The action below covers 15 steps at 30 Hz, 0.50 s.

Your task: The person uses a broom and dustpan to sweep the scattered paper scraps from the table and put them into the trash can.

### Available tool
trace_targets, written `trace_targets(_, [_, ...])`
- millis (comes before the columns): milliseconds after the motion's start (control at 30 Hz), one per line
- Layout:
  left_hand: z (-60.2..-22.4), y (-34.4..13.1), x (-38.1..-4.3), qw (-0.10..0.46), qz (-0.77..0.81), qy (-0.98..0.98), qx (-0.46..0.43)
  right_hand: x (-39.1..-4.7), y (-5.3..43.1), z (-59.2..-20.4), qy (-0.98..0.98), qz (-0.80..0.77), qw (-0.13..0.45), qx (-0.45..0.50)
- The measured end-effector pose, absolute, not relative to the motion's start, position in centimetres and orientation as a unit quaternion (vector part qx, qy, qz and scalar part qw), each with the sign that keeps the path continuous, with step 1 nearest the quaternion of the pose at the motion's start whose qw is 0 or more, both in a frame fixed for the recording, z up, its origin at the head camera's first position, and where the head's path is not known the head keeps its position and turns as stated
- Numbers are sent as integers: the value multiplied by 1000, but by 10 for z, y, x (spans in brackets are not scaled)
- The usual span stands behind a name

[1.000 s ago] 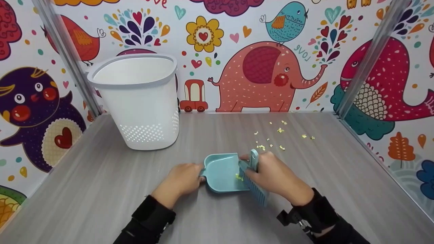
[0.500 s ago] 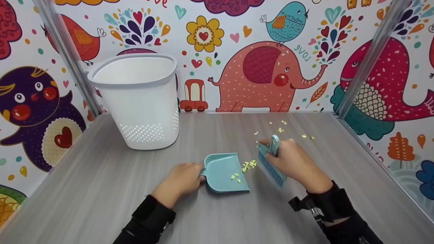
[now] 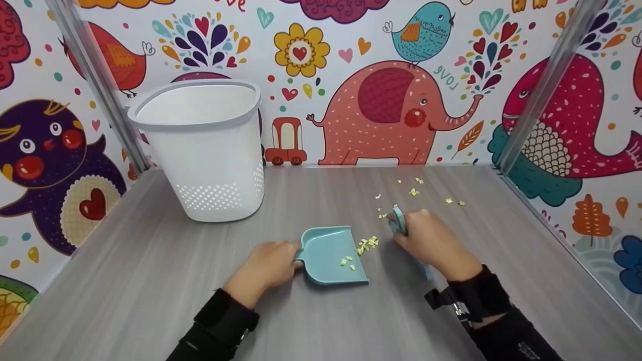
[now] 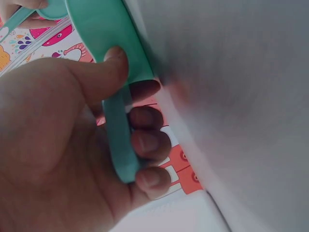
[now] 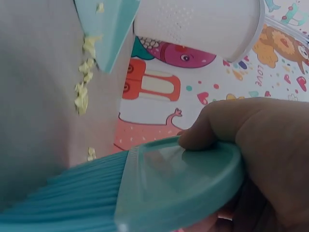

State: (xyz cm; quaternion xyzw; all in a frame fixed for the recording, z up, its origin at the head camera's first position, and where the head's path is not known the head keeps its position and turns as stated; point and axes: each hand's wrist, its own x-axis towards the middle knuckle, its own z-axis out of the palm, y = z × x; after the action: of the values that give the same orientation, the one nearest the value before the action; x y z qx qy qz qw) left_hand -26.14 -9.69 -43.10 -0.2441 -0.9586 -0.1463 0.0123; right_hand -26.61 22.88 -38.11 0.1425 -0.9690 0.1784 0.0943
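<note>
A light blue dustpan [image 3: 328,248] lies on the table with its wide lip facing right. My left hand [image 3: 271,261] grips its short handle [image 4: 119,140], the thumb pressed near the base of the pan. To the right, my right hand [image 3: 434,239] holds a matching hand brush [image 5: 181,186], its thumb on the flat body. The brush stands apart from the pan, mostly hidden behind the hand in the head view. Small yellow scraps [image 3: 368,243] lie in a cluster at the pan's lip, and a few more [image 5: 100,7] are inside it.
More yellow crumbs [image 3: 414,192] are scattered farther back on the grey table [image 3: 311,321], beyond the right hand. A tall white basket [image 3: 210,165] with a grey rim stands at the back left. Printed wall panels [image 3: 346,120] enclose the back and sides.
The right hand has moved the brush rightward off the pan's lip, uncovering the scraps there. Since half a second ago the brush has turned, its bristles now mostly hidden. The left hand and dustpan stay put.
</note>
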Motion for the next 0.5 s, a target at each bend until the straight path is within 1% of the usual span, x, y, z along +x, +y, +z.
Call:
trace_targets(267, [-431, -97, -261, 14, -145, -960, -240, -261, 210, -386, -950, 226, 99, 190])
trace_targets(500, [-431, -96, -261, 18, -146, -959, -241, -256, 196, -391, -942, 211, 128, 227])
